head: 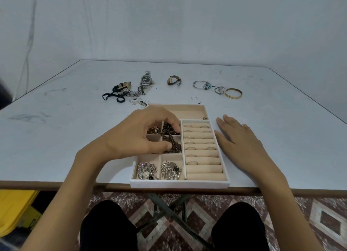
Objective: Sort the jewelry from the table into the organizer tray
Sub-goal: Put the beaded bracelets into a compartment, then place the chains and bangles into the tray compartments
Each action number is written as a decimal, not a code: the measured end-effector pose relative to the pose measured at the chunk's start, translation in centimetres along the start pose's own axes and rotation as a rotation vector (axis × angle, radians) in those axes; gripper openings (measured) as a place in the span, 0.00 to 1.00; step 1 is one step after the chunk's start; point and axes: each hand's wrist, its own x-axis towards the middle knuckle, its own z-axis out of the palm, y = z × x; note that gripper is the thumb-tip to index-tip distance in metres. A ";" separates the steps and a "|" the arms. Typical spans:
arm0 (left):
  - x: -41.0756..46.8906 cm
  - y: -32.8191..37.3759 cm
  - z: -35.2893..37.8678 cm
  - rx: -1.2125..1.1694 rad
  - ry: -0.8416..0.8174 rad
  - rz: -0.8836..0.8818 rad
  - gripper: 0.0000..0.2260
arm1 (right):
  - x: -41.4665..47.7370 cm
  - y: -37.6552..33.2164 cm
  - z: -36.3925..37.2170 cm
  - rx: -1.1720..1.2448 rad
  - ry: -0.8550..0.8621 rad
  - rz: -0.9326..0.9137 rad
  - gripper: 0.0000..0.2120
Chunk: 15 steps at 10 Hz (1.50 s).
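A white organizer tray (179, 184) with beige compartments sits at the table's near edge. My left hand (139, 132) is over its left compartments, fingers and thumb curled round a brown bead necklace (173, 143) that spans two cells. My right hand (238, 138) lies flat on the table, touching the tray's right wall. Rings (192, 162) sit in the ring rolls. Brooches (147, 171) and silver pendants (170, 171) fill the front cells.
Behind the tray on the table lie a steel watch (146, 78), a brown-strap watch (173, 80), a tangle of black bands and chains (122, 93), a silver charm bangle (201, 84), a gold bangle (233, 93) and a small ring (194, 98). Yellow box (13, 211) at left floor.
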 end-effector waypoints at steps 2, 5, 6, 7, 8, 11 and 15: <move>-0.1 -0.2 0.1 -0.066 0.016 -0.089 0.16 | 0.0 0.0 0.0 0.003 -0.001 0.001 0.26; 0.0 0.2 0.3 0.053 0.042 0.032 0.15 | -0.2 -0.1 -0.2 0.001 -0.006 0.000 0.26; 0.1 0.3 0.4 0.058 0.053 0.073 0.13 | -0.1 -0.1 -0.2 0.005 -0.001 -0.002 0.26; 0.0 0.3 0.3 0.038 0.049 0.076 0.12 | -0.1 -0.1 -0.1 -0.002 0.001 -0.004 0.26; 0.1 0.2 0.3 0.112 0.032 0.138 0.10 | 0.0 0.0 -0.1 -0.006 0.003 -0.005 0.26; 0.6 -0.2 1.0 0.223 0.001 0.247 0.04 | 0.0 0.1 0.0 -0.008 0.006 -0.015 0.26; 2.1 -2.8 -0.7 0.156 0.181 0.072 0.17 | 3.0 -0.1 -3.2 0.084 -0.006 -0.032 0.17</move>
